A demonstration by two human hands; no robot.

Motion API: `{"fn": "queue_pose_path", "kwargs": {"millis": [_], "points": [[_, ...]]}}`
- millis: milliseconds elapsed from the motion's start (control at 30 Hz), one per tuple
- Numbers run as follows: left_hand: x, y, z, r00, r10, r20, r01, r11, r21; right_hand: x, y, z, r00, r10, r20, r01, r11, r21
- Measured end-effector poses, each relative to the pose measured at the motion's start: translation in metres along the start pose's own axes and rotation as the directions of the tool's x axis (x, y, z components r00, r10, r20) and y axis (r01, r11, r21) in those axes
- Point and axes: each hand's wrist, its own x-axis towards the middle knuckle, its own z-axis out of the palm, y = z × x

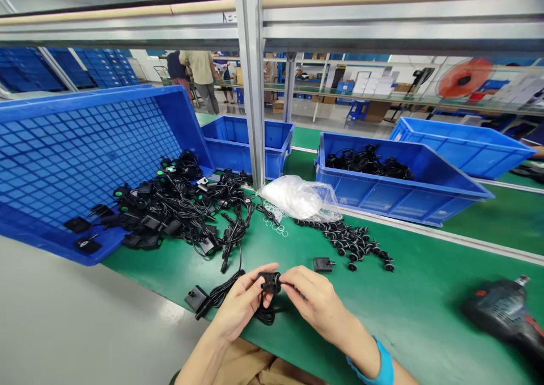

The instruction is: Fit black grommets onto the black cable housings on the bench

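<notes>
Your one view looks from your head, forward and down across the bench [403,317]. It sits just above and behind your left hand [240,305] and right hand [312,300], both near, low and about central, with your lap [250,362] at the bottom edge. The bins [382,198] stand farther off; past the post [251,90] and under the rail [382,19], you see well into the room

In the background are an orange fan [464,80] and blue stool [358,109].

Both hands [319,301] hold a small black device [269,283].
</notes>
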Motion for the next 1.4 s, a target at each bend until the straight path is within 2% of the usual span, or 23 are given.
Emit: {"fn": "queue_pose_path", "kwargs": {"millis": [100, 267, 333, 500, 633, 733, 833, 933, 1033, 1200, 1400], "points": [[0.0, -0.003, 0.001, 0.999, 0.033, -0.022, -0.032, 0.998, 0.049, -0.001, 0.001, 0.004, 1.0, 0.007, -0.019, -0.009, 0.998, -0.062], [0.001, -0.008, 0.003, 0.999, 0.047, -0.026, -0.044, 0.992, 0.116, -0.004, 0.005, 0.011, 0.998, 0.002, -0.057, -0.021, 0.939, -0.344], [0.001, -0.009, 0.004, 0.998, 0.06, -0.037, -0.054, 0.989, 0.134, -0.005, 0.006, 0.01, 0.999, 0.002, -0.047, -0.02, 0.917, -0.398], [0.002, -0.01, 0.006, 0.996, 0.076, -0.052, -0.065, 0.98, 0.189, -0.006, 0.008, 0.011, 0.997, 0.064, 0.041, -0.048, 0.95, -0.309], [0.002, -0.011, 0.009, 0.99, 0.132, -0.058, -0.105, 0.933, 0.343, -0.006, 0.016, 0.013, 0.98, 0.197, 0.043, -0.182, 0.958, -0.223], [0.004, -0.012, 0.012, 0.98, 0.189, -0.059, -0.148, 0.898, 0.414, -0.003, 0.026, 0.004, 0.953, 0.296, 0.071, -0.282, 0.945, -0.164], [0.008, -0.014, 0.017, 0.976, 0.197, -0.093, -0.144, 0.905, 0.4, -0.001, 0.034, -0.014, 0.933, 0.351, 0.077, -0.342, 0.933, -0.111], [0.011, -0.017, 0.02, 0.977, 0.171, -0.129, -0.125, 0.944, 0.306, -0.001, 0.038, -0.025, 0.94, 0.32, 0.116, -0.324, 0.946, 0.02], [0.012, -0.018, 0.021, 0.981, 0.155, -0.119, -0.121, 0.959, 0.255, -0.003, 0.037, -0.022, 0.964, 0.248, 0.1, -0.257, 0.962, 0.092], [0.01, -0.015, 0.023, 0.974, 0.179, -0.139, -0.134, 0.949, 0.286, -0.005, 0.031, -0.015, 0.977, 0.176, 0.118, -0.182, 0.982, 0.042], [0.015, -0.023, 0.023, 0.971, 0.195, -0.135, -0.138, 0.928, 0.346, -0.004, 0.034, -0.013, 0.969, 0.215, 0.124, -0.196, 0.97, -0.143]]}}
